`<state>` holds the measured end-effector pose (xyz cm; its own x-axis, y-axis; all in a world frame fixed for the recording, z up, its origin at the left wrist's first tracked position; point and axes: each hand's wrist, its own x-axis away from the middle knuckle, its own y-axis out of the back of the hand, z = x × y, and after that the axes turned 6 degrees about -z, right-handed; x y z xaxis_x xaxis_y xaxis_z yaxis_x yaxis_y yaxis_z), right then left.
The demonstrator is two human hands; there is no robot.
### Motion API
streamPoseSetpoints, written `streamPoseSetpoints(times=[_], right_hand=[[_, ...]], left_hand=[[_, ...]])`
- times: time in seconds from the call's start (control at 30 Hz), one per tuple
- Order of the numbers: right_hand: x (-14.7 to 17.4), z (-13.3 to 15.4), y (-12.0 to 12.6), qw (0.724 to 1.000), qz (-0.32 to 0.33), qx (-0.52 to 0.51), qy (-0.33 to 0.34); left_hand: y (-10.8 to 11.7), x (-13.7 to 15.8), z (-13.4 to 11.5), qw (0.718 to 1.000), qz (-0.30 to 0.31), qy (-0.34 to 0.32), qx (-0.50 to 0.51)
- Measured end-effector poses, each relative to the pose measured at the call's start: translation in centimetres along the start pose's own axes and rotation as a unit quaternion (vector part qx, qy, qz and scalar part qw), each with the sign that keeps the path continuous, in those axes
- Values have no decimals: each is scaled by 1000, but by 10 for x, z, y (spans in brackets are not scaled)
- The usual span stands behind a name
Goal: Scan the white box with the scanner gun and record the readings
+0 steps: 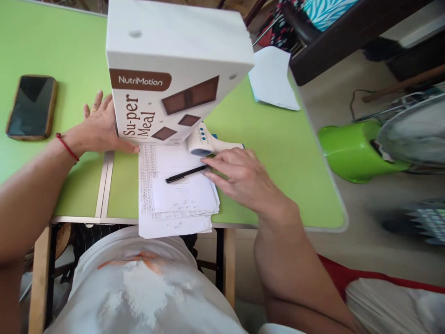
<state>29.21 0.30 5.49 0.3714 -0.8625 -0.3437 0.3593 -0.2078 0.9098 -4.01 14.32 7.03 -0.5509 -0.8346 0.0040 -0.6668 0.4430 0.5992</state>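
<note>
Where the left hand (99, 124) lies: at the lower left edge of the NutriMotion Su-per Meal box (175, 76), its fingers spread wide and closed round nothing visible.
Box: upright on the green table (281, 144), just right of the left thumb; probably stiff card with a smooth, rather slippery face, its weight impossible to tell; best held by both side walls.
Right hand (245, 180): fingers bent and slightly parted, tips at one end of the black pen (184, 174); cannot tell whether they pinch it.
Pen: over the written-on papers (179, 197), left of the right fingertips; likely light, rigid and apt to roll, best taken mid-barrel.
White handheld device (200, 140): just beyond the right fingers, beside the box.
Smartphone (32, 107): left of the left fingers, apart from them.
</note>
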Motion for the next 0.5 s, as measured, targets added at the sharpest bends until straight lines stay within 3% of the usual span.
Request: streamPoseSetpoints(times=[0.07,0.13,0.23,0.3,0.37,0.43,0.5], right_hand=[[4,4,-2,999,9,30,-8],[7,8,-2,999,-3,26,-28],[6,24,-2,990,-94,-66,-84],[3,43,-3,956,-186,-185,-132],[-3,64,-7,905,-227,-317,-170],[-11,83,-12,868,-188,-411,-204],[-19,94,-19,850,-124,-455,-234]], left_hand=[[-7,0,7,996,-33,30,-79],[-13,1,15,996,-42,14,-72],[-19,1,25,996,-54,-39,-53],[-21,0,28,995,-53,-51,-69],[-21,0,27,994,-48,-40,-88],[-20,1,22,995,-41,-22,-92],[-20,2,15,995,-38,-3,-87]])
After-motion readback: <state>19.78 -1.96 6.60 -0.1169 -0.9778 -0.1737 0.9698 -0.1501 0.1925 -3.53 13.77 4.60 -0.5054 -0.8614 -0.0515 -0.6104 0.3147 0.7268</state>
